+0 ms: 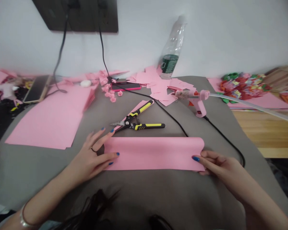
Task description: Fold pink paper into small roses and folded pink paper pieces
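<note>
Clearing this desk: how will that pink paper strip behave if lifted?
The pink paper strip looks thin, so probably light and floppy if held by one end. Its rounded right end suggests a curl, so it may spring open once the left hand and right hand let go.

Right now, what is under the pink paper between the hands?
The pink paper lies on a grey mat; a black cable disappears under its far edge. Anything else beneath is covered from view.

Bright, diffuse light leaves faint shadows by the left hand; wide-angle distortion bends the edges.
</note>
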Demonstrator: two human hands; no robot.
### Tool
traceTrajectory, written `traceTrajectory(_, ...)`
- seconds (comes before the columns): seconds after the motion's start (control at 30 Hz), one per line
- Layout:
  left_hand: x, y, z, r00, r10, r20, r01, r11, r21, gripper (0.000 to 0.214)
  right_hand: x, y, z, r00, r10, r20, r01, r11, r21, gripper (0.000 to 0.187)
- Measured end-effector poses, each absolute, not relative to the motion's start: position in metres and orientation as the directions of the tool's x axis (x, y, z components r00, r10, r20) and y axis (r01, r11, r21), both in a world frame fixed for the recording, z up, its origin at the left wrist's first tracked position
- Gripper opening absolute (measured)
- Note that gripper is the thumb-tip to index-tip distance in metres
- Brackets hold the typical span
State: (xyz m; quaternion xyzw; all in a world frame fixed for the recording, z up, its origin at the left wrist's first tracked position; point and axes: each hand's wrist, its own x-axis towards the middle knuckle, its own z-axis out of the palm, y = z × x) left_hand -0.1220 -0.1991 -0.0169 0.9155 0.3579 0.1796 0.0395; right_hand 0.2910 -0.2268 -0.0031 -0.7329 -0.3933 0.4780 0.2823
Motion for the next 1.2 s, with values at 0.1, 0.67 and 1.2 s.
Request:
traceTrajectory(0.1, -0.105, -0.201, -0.011, 0.685, 0.610, 0.398, 0.639, -0.765, 0.072, 0.014, 0.289, -0.232, 0.000, 0.192, 0.845, -0.498, 0.316, -0.534, -0.784, 0.055)
traceTrajectory(0.67, -0.046, -0.208, -0.025, 0.737, 0.635, 0.230, 0.659, -0.751, -0.037, 0.056, 0.280, -0.235, 0.003, 0.171, 0.808, -0.564, 0.276, -0.589, -0.760, 0.055)
traceTrajectory(1.2, -0.036, -0.208, -0.039, 0.658, 0.717, 0.232, 0.731, -0.681, 0.030, 0.045, 0.194, -0.235, 0.009, -0.194, 0.888, 0.418, 0.757, 0.406, -0.511, 0.017)
